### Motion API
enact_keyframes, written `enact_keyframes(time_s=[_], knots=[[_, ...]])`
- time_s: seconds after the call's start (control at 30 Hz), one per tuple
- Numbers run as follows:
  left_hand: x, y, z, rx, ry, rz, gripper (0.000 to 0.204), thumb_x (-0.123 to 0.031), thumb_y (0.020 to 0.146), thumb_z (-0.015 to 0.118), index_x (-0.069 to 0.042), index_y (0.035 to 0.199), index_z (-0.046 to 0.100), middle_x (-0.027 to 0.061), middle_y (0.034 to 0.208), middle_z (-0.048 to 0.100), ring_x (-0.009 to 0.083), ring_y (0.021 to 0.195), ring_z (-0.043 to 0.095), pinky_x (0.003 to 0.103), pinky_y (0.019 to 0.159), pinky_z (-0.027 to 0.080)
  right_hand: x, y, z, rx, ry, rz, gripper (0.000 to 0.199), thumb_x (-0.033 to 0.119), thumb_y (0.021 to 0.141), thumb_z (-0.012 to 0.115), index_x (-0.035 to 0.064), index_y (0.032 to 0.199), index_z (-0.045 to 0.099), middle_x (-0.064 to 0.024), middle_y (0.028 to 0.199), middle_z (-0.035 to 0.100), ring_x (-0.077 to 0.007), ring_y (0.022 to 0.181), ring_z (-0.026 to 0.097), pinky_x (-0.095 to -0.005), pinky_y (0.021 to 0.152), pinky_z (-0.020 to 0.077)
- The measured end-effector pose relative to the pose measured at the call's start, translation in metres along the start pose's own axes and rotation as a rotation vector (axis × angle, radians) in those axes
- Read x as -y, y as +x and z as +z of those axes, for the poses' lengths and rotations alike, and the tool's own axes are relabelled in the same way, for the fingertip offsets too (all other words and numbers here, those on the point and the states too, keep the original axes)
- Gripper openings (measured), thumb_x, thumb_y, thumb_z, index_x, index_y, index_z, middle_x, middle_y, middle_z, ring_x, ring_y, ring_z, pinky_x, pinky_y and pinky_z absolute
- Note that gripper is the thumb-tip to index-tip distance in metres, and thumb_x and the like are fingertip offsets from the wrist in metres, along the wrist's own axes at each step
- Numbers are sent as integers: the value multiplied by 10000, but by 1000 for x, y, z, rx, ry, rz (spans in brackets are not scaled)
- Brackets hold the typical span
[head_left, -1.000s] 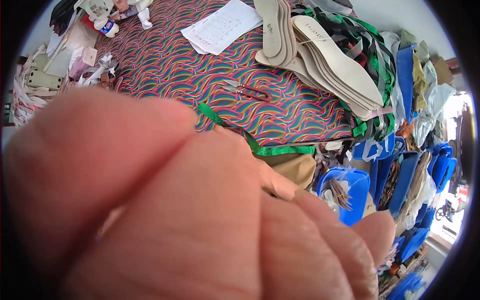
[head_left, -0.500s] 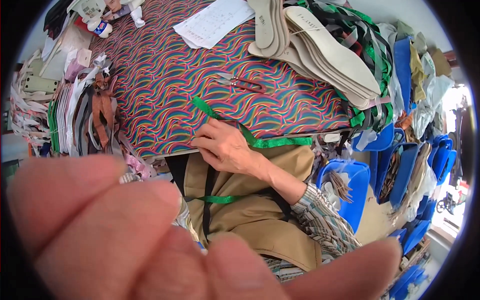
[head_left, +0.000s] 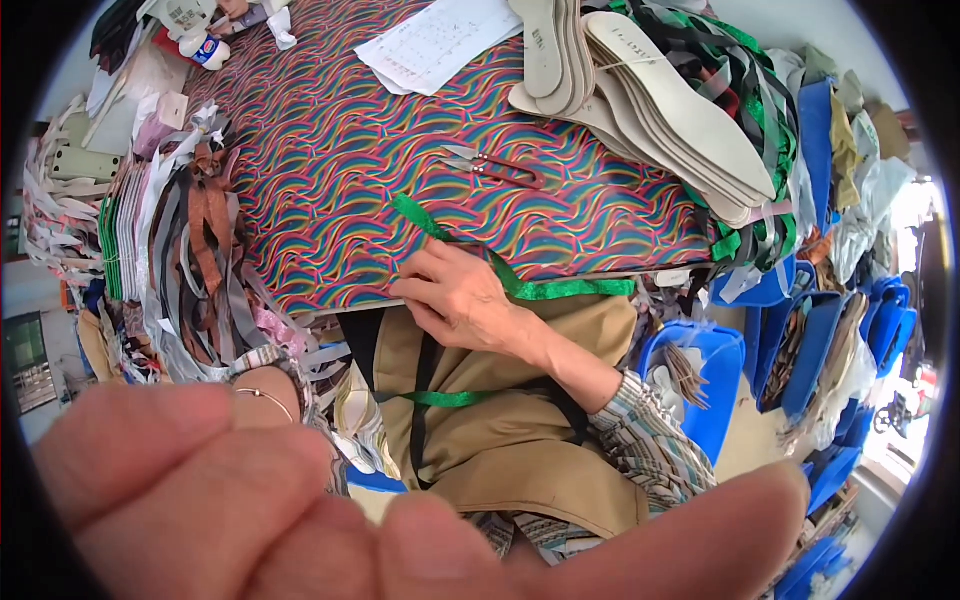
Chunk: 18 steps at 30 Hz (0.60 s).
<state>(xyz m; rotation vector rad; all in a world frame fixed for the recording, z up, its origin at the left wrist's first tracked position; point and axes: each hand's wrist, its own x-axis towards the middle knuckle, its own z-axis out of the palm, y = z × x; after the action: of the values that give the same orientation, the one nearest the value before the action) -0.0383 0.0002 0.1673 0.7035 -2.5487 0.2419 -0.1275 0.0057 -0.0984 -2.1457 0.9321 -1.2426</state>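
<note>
While the right grip curls against glittery green ribbon, its pinch unclear, metal thread snips and pale, inked insoles lie beyond it on the wave-patterned worktop; the blurred left grip cannot be read.

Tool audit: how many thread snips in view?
1: red-handled thread snips, lying on the patterned tabletop, beyond the right hand and green ribbon. Others may be hidden.

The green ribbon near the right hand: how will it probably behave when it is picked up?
The green ribbon looks thin and narrow, so it is probably light. It bends beside the right hand, so it would likely hang floppy.
</note>
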Motion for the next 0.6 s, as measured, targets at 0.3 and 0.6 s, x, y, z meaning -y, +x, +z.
enact_keyframes(time_s=[0.3, 0.6], knots=[[34, -6, 31, -111, -8, -38, 201, -35, 738, 807, -12, 728, 607, 100, 642, 555, 194, 528, 498, 296, 493, 362, 7, 4, -9, -23, -8, -52, 189, 47, 721, 677, 53, 908, 655, -81, 873, 559, -275, 840, 546, -379, 713, 482], [137, -13, 233, 105, -206, -435, 337, -227, 917, 637, 8, 1158, 641, 194, 1172, 639, 344, 1017, 638, 396, 859, 506, 1, 2, -5, 35, 26, 4, 244, 20, 702, 692, 51, 943, 672, -84, 946, 616, -276, 845, 577, -369, 710, 498]])
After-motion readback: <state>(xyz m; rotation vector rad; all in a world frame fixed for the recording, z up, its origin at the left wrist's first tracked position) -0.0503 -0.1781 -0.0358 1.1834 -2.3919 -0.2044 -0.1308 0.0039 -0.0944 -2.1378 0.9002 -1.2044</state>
